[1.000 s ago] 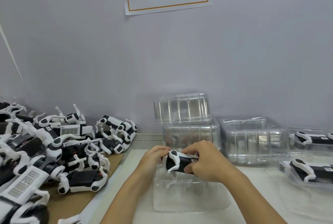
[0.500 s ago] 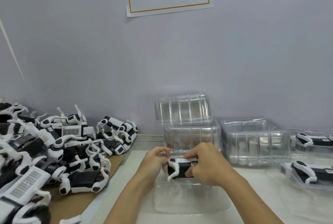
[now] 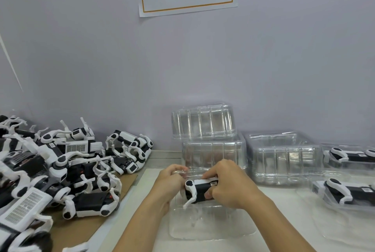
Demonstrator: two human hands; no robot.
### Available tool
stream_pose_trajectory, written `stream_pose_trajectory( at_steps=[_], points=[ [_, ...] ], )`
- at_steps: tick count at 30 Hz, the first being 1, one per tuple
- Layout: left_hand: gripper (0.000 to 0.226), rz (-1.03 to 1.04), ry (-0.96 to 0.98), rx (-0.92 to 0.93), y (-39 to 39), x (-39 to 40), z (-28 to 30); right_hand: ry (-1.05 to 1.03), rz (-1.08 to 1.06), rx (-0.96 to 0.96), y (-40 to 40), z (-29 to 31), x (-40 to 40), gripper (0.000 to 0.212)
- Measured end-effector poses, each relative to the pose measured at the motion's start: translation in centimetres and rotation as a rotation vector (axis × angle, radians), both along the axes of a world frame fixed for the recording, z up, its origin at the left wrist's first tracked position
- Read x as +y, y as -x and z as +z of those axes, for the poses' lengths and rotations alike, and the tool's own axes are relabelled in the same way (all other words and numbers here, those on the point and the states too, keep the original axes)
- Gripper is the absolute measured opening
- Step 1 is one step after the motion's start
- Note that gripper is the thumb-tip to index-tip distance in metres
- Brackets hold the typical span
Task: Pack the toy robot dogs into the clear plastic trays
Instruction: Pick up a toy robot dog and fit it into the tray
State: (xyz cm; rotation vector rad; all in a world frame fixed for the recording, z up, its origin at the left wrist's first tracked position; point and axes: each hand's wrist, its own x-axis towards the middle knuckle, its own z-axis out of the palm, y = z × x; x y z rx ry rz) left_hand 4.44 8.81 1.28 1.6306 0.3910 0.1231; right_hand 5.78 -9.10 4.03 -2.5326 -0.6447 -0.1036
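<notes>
Two hands on one toy robot dog [image 3: 199, 190] here. The right hand [image 3: 227, 185] has its fingers curled over the dog's top and far end, thumb pressed on the black side, so it's gripping it. The left hand [image 3: 169, 180] is curled at the dog's head end, but whether those fingers actually pinch it I can't tell. The dog sits right under the right fingertips, lying on its side, one white leg poking down into the clear tray [image 3: 211, 223] below the hands.

Just past the fingers are stacked empty trays [image 3: 205, 130], another empty one [image 3: 284, 158] to their right, then two packed trays [image 3: 349, 191] with a dog each. Off beyond the left hand's knuckles is the loose pile of dogs [image 3: 60, 170] on cardboard [image 3: 81, 229].

Compared to a second ago, the dog is lower, down into the tray.
</notes>
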Motion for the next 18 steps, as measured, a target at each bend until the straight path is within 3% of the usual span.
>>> stream_pose_trajectory(
  at_steps=[14, 18],
  points=[
    [0.04, -0.017, 0.024, -0.015, 0.7, -0.1, 0.1, -0.082, 0.027, -0.039, -0.6, 1.2, -1.0, 0.027],
    [0.039, -0.029, 0.026, -0.022, 0.9, -0.1, 0.2, -0.129, 0.115, -0.05, 0.0, 2.1, 0.0, 0.038]
  ],
)
